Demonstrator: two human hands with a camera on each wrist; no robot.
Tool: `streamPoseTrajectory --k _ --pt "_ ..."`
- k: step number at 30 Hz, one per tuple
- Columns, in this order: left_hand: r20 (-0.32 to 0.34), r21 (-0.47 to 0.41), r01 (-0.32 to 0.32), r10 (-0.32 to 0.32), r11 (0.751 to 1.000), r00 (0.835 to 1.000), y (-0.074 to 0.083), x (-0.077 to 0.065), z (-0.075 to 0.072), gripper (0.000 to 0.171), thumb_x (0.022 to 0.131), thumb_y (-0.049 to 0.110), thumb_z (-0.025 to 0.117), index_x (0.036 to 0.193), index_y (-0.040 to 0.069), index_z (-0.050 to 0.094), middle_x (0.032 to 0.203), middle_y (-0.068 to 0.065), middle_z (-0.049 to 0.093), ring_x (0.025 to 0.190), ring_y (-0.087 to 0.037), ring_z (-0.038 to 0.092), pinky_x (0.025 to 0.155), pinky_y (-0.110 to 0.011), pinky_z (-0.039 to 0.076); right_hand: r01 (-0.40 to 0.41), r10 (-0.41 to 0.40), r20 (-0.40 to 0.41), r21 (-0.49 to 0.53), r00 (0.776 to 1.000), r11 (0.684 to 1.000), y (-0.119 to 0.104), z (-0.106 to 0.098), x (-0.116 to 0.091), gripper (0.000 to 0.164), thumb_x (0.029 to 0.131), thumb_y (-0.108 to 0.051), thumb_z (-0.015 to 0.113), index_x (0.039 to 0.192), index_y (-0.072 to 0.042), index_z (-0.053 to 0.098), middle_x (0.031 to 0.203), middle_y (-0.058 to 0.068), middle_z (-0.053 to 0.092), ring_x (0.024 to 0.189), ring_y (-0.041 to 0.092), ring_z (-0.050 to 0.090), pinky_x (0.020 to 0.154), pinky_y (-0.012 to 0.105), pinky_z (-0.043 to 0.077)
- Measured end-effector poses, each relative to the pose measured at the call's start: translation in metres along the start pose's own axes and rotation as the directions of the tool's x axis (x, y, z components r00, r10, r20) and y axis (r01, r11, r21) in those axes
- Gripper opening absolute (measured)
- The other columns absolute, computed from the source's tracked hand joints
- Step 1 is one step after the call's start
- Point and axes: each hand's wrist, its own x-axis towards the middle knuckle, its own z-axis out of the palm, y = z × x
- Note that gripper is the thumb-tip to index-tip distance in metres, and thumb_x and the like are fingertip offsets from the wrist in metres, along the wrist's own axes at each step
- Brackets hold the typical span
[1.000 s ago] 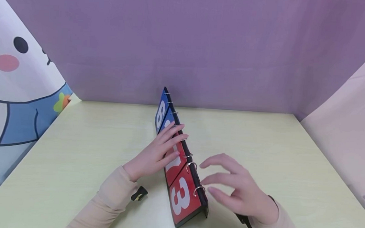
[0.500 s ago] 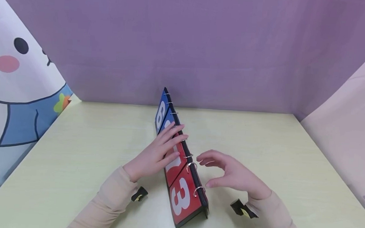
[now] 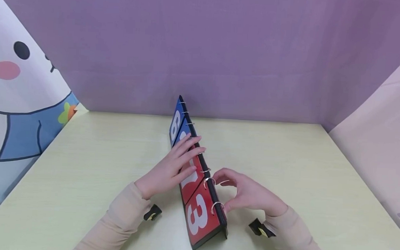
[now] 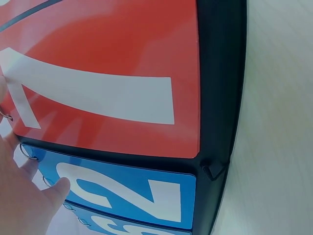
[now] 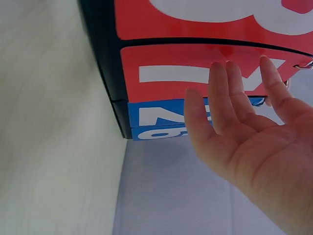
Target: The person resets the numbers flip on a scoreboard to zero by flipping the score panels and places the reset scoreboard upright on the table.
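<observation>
A black flip scoreboard [image 3: 205, 229] stands like a tent on the table, running away from me. Silver rings along its ridge hold red and blue number cards; a red 3 is nearest and a blue 6 farthest on the left face. My left hand [image 3: 168, 172] rests on that face, fingers extended up to the ridge; its thumb lies near a blue 2 card [image 4: 142, 191] in the left wrist view. At the right face is my right hand [image 3: 255, 194], fingers bent toward the ring ridge. In the right wrist view its fingers [image 5: 220, 100] lie before a red 1 card [image 5: 171, 73].
A pale wood-look table [image 3: 286, 156] extends on both sides of the scoreboard. Purple cloth [image 3: 203, 53] hangs behind it. On the left is a cartoon-printed cloth [image 3: 23, 131]. Black straps [image 3: 261, 228] show near both wrists.
My right hand has moved left to the scoreboard's ridge, and its wrist has turned. The left hand and the scoreboard have stayed where they were.
</observation>
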Motion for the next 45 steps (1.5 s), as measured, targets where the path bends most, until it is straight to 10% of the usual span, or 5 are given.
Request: streamPoseTrajectory --k 21,45 --pt "0.009 0.009 0.023 -0.023 1.000 1.000 -0.001 0.000 -0.001 0.051 0.094 0.029 0.053 0.143 0.022 0.039 0.157 0.001 0.018 0.147 -0.024 0.005 0.108 -0.051 0.029 0.058 -0.057 0.036 -0.035 0.998 0.998 0.004 -0.001 0.002 0.059 0.067 -0.025 0.082 0.116 -0.008 0.053 0.117 0.008 0.055 0.113 0.015 0.050 0.095 0.052 0.041" --pt "0.002 0.010 0.010 -0.010 1.000 1.000 0.000 0.000 0.000 0.051 0.094 0.028 0.054 0.142 0.020 0.040 0.157 -0.001 0.019 0.147 -0.027 0.006 0.107 -0.053 0.030 -0.020 -0.007 -0.089 -0.298 0.996 0.954 -0.012 0.000 -0.005 0.052 0.066 -0.042 0.079 0.104 -0.011 0.062 0.103 0.000 0.066 0.099 0.019 0.059 0.090 0.042 0.047"
